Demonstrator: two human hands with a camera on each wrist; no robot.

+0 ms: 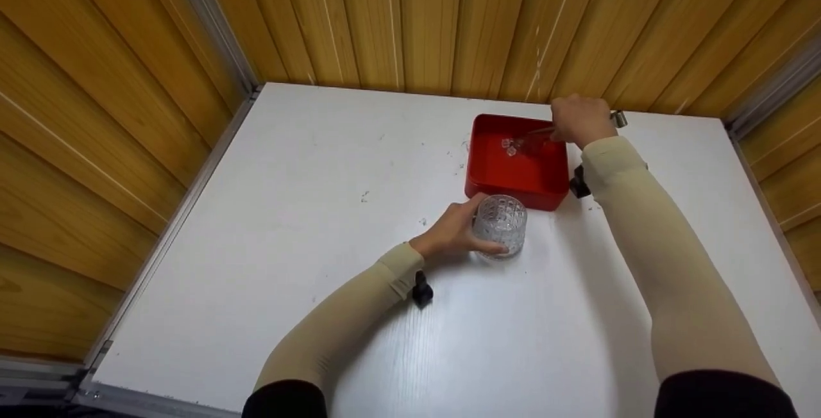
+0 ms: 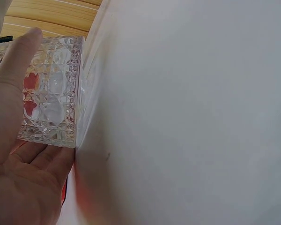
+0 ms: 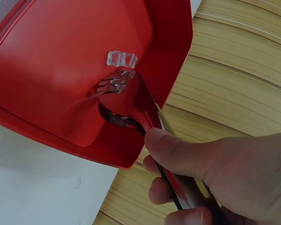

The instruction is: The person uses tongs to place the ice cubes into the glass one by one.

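Note:
My left hand point(image 1: 458, 232) holds a clear cut-patterned drinking glass point(image 1: 501, 225), thumb on one side and fingers on the other. The glass point(image 2: 54, 89) stands on the table just in front of a red tray point(image 1: 516, 197). Over the tray's far right side, my right hand point(image 1: 582, 120) grips metal serving tongs point(image 3: 126, 101) with fork-like tines. The tongs reach down into the tray, their tips close beside clear ice-like cubes point(image 3: 122, 59) on its floor. I cannot tell whether a cube is between the tips.
All this is on a white table point(image 1: 288, 225) with small dark marks. Wood-plank walls point(image 1: 423, 20) rise behind the table and at both sides, with metal framing at the corners. The tray stands near the back edge, close to the wall.

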